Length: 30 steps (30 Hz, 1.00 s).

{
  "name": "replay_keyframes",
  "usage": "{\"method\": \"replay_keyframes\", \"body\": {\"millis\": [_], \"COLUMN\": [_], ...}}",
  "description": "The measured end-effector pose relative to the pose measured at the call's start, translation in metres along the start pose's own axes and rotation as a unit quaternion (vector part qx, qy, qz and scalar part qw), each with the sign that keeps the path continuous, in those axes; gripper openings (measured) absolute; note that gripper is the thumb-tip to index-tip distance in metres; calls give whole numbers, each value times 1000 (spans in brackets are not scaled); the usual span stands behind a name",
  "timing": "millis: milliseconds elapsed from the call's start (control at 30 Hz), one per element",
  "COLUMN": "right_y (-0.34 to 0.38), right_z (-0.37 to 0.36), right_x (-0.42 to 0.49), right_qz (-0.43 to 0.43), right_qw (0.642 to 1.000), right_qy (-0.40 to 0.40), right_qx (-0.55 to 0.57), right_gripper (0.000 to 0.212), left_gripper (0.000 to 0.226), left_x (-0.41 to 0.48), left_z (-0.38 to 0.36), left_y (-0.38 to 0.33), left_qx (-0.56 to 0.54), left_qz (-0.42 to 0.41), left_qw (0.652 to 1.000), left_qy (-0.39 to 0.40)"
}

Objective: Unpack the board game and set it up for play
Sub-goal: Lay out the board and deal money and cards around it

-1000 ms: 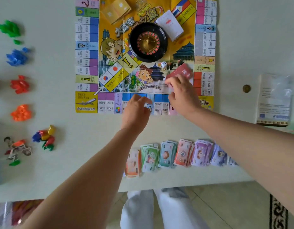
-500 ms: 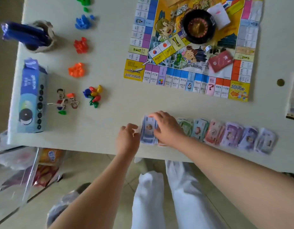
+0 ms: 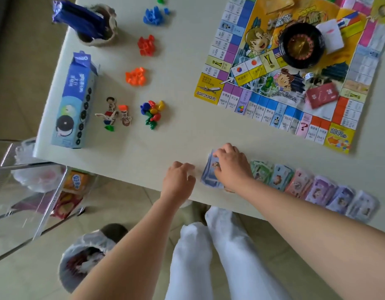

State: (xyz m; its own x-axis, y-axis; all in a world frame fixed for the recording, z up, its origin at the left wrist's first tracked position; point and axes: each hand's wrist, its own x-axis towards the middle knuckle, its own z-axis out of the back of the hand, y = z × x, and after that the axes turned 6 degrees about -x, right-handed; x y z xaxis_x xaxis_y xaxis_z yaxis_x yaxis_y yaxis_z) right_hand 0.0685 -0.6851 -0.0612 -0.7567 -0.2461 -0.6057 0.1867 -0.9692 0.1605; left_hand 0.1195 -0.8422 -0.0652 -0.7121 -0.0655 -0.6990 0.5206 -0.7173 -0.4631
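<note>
The paper game board (image 3: 209,92) lies flat at the table's far right. On it sit a black roulette wheel (image 3: 301,47), a white card deck (image 3: 330,36), a yellow deck (image 3: 278,5), a red deck (image 3: 321,94) and a die (image 3: 309,75). A row of play-money stacks (image 3: 300,185) runs along the near edge. My right hand (image 3: 231,167) grips the bluish money stack (image 3: 209,176) at the row's left end, fingers curled over it. My left hand (image 3: 179,180) rests on the table just left of that stack, fingers loosely bent, holding nothing.
Blue (image 3: 153,15), red (image 3: 146,45) and orange (image 3: 135,76) house piles, coloured pawns (image 3: 152,112) and paper character cut-outs (image 3: 113,114) lie left of the board. A blue biscuit box (image 3: 75,100) and a cup with a blue packet (image 3: 94,22) stand near the table's left edge. A clear cart (image 3: 24,191) stands beside the table.
Both hands came back from the board to the near edge. My right hand set a bluish money stack at the left end of the row and still holds it. The view swung left.
</note>
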Motion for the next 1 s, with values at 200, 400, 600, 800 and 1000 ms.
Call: {"method": "replay_keyframes", "body": {"millis": [200,400,600,800,1000], "right_y": [25,103,181,224,228], "right_z": [34,60,75,75,72], "right_x": [28,71,113,149,161], "right_qz": [81,145,156,122,121], "right_qw": [995,982,977,992,989], "right_qy": [-9,-25,-67,-45,-13], "right_qx": [60,122,132,-8,-84], "right_gripper": [32,40,48,45,41], "left_gripper": [35,56,69,71,55], "left_x": [15,39,58,85,103], "left_z": [46,107,142,161,175], "left_y": [10,43,64,80,92], "left_qx": [-67,-158,-155,-113,-39], "left_qz": [49,141,153,47,3], "left_qw": [983,929,927,951,969], "left_qy": [-162,-303,-305,-282,-243]}}
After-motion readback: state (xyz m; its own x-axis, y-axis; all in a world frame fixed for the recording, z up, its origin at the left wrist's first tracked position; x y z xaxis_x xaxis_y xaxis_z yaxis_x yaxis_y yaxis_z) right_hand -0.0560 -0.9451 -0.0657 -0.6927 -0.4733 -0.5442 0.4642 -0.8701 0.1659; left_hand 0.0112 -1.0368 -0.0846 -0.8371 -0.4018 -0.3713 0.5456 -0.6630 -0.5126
